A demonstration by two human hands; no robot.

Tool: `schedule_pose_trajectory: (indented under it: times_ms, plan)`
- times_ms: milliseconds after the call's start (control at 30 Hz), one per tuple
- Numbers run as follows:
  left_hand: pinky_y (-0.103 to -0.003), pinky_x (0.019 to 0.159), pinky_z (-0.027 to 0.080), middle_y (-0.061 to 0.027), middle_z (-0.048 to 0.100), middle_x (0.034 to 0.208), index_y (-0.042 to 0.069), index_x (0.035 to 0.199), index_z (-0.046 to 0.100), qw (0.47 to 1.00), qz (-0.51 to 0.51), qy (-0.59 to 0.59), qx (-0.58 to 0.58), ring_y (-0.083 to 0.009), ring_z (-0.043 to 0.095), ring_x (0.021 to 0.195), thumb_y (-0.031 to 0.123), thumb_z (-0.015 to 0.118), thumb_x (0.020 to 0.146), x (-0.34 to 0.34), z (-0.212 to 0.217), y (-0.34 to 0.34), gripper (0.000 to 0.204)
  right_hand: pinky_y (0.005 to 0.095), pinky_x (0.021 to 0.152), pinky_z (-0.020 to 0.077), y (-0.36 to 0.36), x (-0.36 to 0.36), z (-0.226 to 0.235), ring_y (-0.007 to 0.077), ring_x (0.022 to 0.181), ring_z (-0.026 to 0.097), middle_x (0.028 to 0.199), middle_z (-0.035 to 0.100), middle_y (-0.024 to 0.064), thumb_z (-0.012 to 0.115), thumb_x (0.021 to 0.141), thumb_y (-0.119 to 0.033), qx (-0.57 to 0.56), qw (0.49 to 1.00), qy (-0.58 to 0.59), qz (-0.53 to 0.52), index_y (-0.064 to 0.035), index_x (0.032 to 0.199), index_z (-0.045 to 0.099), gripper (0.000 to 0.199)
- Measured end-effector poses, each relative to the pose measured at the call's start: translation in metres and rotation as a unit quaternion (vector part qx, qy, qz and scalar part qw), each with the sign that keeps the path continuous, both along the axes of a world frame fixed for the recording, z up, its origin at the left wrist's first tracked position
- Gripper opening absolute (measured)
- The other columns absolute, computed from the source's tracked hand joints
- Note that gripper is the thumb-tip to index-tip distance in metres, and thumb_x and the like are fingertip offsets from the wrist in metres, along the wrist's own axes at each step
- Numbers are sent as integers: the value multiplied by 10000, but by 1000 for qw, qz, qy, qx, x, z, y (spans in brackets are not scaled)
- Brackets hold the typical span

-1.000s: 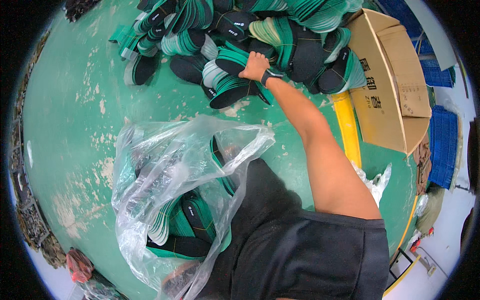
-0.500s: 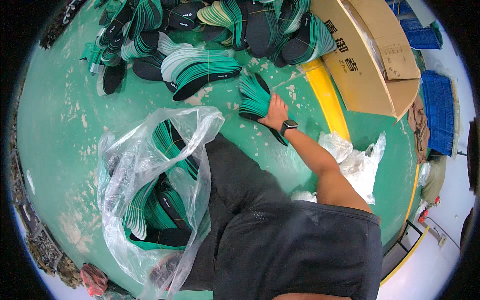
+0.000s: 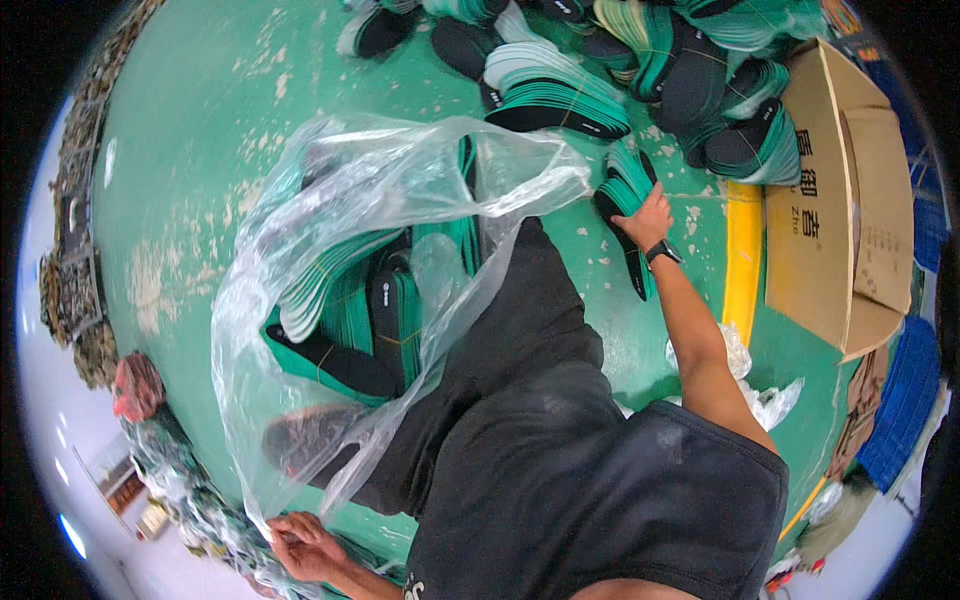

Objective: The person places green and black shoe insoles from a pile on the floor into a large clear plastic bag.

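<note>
A large clear plastic bag (image 3: 235, 380) lies spread on the floor at my left, its mouth gaping. Bundles of green and black shoe insoles (image 3: 400, 310) sit inside it. At the lower left, my left hand (image 3: 308, 548) pinches the bag's rim. My right hand (image 3: 645, 222), a dark watch on its wrist, is closed around the side of a separate insole bundle (image 3: 628, 180) lying on the floor. The palm and part of that bundle's underside are hidden.
A heap of banded insole bundles (image 3: 560, 95) covers the far floor. An open cardboard box (image 3: 815, 230) stands at the right beside a yellow floor stripe (image 3: 742, 260). Crumpled white plastic (image 3: 775, 400) lies near my right arm. A red bag (image 3: 138, 387) is at the left edge.
My left hand has come into view, holding the bag's rim, and the bag is stretched wider. My right hand stays on the same insole bundle. The whole view has shifted and turned.
</note>
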State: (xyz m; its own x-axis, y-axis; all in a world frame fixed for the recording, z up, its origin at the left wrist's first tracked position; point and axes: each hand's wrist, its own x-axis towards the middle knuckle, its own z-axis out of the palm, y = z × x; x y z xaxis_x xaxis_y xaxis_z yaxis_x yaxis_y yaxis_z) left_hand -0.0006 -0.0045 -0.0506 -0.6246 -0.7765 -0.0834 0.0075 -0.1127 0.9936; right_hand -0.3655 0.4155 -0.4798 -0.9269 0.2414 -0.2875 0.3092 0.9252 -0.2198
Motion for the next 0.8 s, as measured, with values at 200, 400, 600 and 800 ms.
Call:
schedule_pose_trajectory:
  times_ms: [200, 400, 600, 800]
  plan:
    - [-303, 567, 317, -68, 480, 675, 26, 1429, 213, 983, 41, 31, -175, -172, 406, 602, 288, 434, 924, -2, -19, 38, 610, 399, 1038, 310, 2, 0, 67, 372, 1231, 386, 1316, 388, 292, 859, 534, -357, -254, 952, 170, 21, 127, 1330, 271, 1102]
    - [-231, 415, 278, 9, 390, 496, 67, 1457, 73, 986, 23, 159, 33, -75, 281, 384, 300, 227, 1014, 18, -27, 53, 523, 379, 1013, 344, -109, -10, 287, 299, 1178, 449, 1295, 426, 222, 883, 534, -331, -342, 812, 391, 265, 65, 1337, 284, 1077]
    - [-218, 390, 277, 23, 369, 481, 32, 1449, 36, 964, 22, 264, 36, -67, 283, 380, 298, 217, 1015, -12, -5, 69, 540, 430, 1012, 351, -299, 24, 359, 367, 1198, 426, 1291, 423, 231, 819, 536, -387, -503, 422, 151, 739, 43, 1313, 334, 1012]
    - [-205, 376, 228, 19, 337, 483, -14, 1436, 62, 969, 45, 244, 20, -56, 247, 377, 264, 261, 1001, -12, -2, 79, 553, 437, 922, 387, -389, 73, 229, 369, 1110, 441, 1179, 491, 201, 810, 490, -513, -123, 549, -75, 823, 1, 1247, 446, 984]
